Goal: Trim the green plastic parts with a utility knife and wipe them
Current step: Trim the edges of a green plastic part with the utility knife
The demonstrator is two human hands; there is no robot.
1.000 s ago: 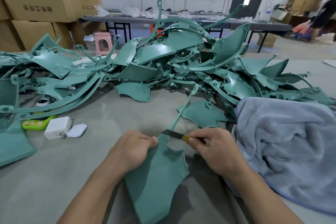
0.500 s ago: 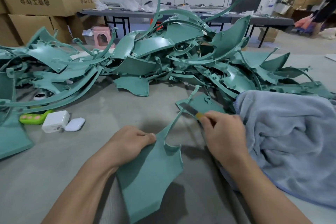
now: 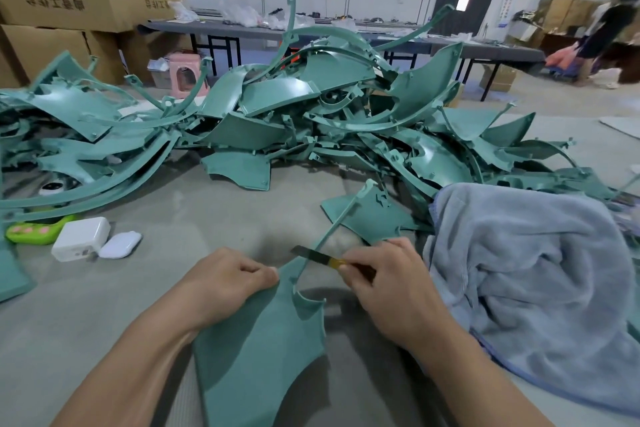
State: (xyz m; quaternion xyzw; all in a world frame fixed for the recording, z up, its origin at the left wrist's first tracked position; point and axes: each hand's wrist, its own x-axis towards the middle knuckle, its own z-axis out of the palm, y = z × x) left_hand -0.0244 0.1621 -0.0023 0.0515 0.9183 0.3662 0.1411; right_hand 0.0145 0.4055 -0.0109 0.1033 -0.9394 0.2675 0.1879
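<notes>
The left hand point(image 3: 228, 284) grips the green part point(image 3: 263, 350) by its upper left edge, fingers curled over it, and holds it tilted up off the near side of the table point(image 3: 207, 211). The right hand point(image 3: 388, 281) is clamped on the yellow handle of the utility knife point(image 3: 313, 253). The change is in the blade. Half a second ago it was far out along the part's thin arm point(image 3: 337, 218). Now it sits low again, near the root, just right of the left thumb, much as it did a second ago. I read that as one scraping stroke finished and another beginning, so this edge is not yet trimmed. The blue towel point(image 3: 536, 270) lies at the right with no hand on it, so wiping has yet to come.
</notes>
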